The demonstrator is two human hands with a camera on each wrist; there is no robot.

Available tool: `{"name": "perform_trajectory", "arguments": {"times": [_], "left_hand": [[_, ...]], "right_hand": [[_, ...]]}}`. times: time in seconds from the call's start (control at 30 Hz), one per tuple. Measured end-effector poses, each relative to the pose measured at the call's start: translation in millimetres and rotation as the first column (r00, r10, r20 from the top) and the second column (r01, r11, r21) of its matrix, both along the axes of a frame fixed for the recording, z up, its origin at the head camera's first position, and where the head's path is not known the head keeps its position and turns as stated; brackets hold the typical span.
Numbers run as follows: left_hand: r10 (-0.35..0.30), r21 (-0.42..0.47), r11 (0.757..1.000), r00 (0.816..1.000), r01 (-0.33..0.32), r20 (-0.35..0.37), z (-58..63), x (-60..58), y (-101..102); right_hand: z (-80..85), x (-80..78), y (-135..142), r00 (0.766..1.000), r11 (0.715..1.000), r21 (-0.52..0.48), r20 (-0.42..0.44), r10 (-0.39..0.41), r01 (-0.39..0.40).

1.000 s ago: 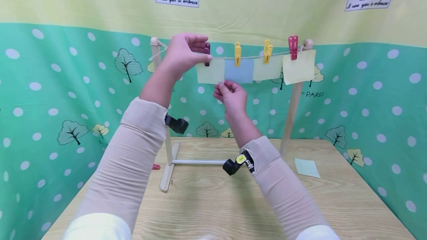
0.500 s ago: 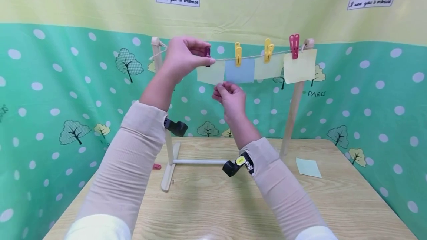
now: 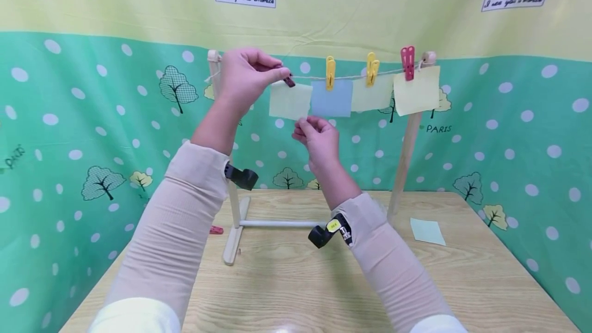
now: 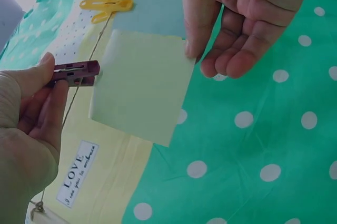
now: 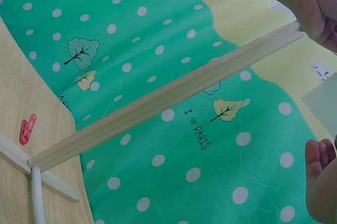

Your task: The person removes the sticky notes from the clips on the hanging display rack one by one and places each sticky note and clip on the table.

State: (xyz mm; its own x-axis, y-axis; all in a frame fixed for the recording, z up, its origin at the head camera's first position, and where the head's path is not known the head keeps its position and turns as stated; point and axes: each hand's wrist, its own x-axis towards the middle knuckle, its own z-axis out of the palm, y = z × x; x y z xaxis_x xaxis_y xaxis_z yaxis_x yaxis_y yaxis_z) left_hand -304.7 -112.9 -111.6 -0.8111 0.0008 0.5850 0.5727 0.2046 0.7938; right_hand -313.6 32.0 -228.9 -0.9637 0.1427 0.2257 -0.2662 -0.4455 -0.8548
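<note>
My left hand [image 3: 247, 76] pinches a dark red clothespin [image 4: 87, 70] between thumb and fingers at the left part of the string [image 4: 98, 40]. The clothespin is tilted, and its tip meets the top edge of a pale green paper note [image 4: 142, 87]. Whether its jaws grip the note or the string, I cannot tell. My right hand [image 3: 320, 143] pinches the note's lower right corner from below. To the right on the string hang a blue note [image 3: 331, 99] and a second pale green note [image 3: 370, 95] under yellow clothespins, then a pale yellow note [image 3: 416, 94] under a pink clothespin [image 3: 407, 63].
The string is tied between two wooden posts [image 3: 403, 161] of a stand with a white crossbar [image 3: 282, 223]. On the table [image 3: 287, 292] lie a loose light blue note [image 3: 427, 231] at right and a pink clothespin [image 5: 28, 129] at left. A patterned curtain hangs behind.
The dark red clothespin has gone from upright to slanted. My left hand has shifted slightly left, and more of the note's top edge shows. My right hand has stayed at the corner.
</note>
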Motion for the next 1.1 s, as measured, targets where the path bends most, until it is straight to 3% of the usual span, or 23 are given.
{"name": "perform_trajectory", "arguments": {"times": [0.2,0.37,0.67,0.87,1.1], "left_hand": [[0.008,0.030,1.000,0.999,-0.008,-0.032,2.4,2.1,-3],[-0.016,0.091,0.996,0.997,0.023,-0.075,3.9,2.5,-5],[-0.108,0.206,0.969,0.986,0.133,-0.127,5.3,4.6,-12],[-0.149,0.219,0.960,0.981,0.174,-0.125,-0.5,8.8,-18],[-0.148,0.149,0.977,0.987,0.155,-0.062,-10.4,12.7,-25]], "right_hand": [[-2.6,1.7,1,1.000,1.000,-0.012,0.013,0.013,-0.013],[-5.7,2.9,3,0.999,1.000,0.002,0.028,0.020,-0.020],[-10.9,7.2,5,0.999,0.999,0.034,0.039,0.021,-0.023],[-12.9,11.5,6,0.999,0.998,0.052,0.040,0.024,-0.026],[-17.5,16.9,11,0.999,0.997,0.072,0.004,0.042,-0.042]]}}
